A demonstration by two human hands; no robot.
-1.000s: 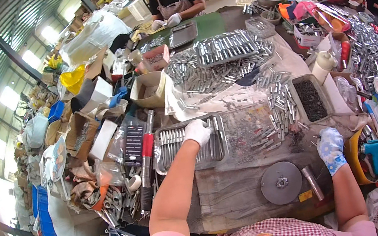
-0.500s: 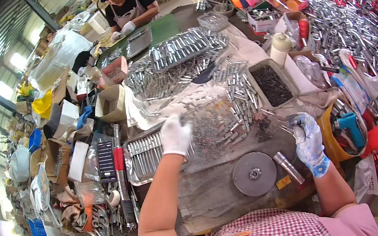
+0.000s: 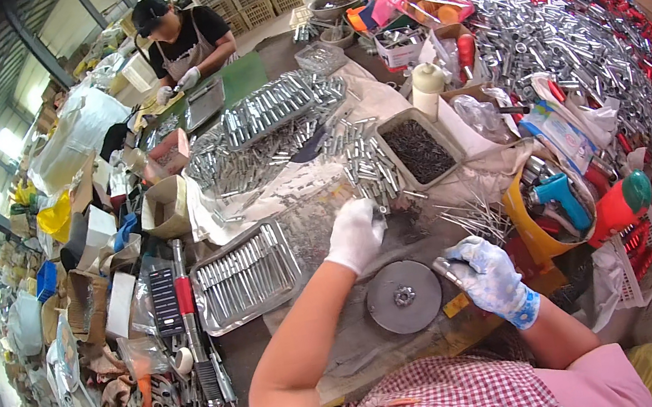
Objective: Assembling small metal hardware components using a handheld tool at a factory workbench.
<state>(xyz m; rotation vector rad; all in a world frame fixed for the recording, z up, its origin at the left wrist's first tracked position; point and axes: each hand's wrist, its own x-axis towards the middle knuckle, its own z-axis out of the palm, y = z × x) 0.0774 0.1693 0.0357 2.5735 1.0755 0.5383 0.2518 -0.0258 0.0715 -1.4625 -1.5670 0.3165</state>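
Note:
My right hand [image 3: 487, 278], in a white glove with blue patterning, is closed around a shiny metal tube [image 3: 448, 271] just right of the round grey disc [image 3: 404, 297]. The disc lies flat, with a small metal ring-like piece at its middle. My left hand [image 3: 356, 237], in a white glove, reaches to the near end of a loose pile of short metal cylinders [image 3: 371, 163]. Its fingers are curled together, and what they hold is mostly hidden. Left of that arm, a metal tray [image 3: 247, 275] holds rows of slim metal rods.
A bin of dark small pins [image 3: 419, 150] stands beyond my hands. Thin rods [image 3: 480, 219] lie near a yellow container [image 3: 530, 212] with a teal power tool [image 3: 563, 200]. Farther off are another filled tray [image 3: 272, 112], a large heap of metal parts [image 3: 548, 37] and co-workers.
My right hand has taken the metal tube from the table and moved it beside the disc. My left hand has gone from the rod tray to the cylinder pile. The view has shifted.

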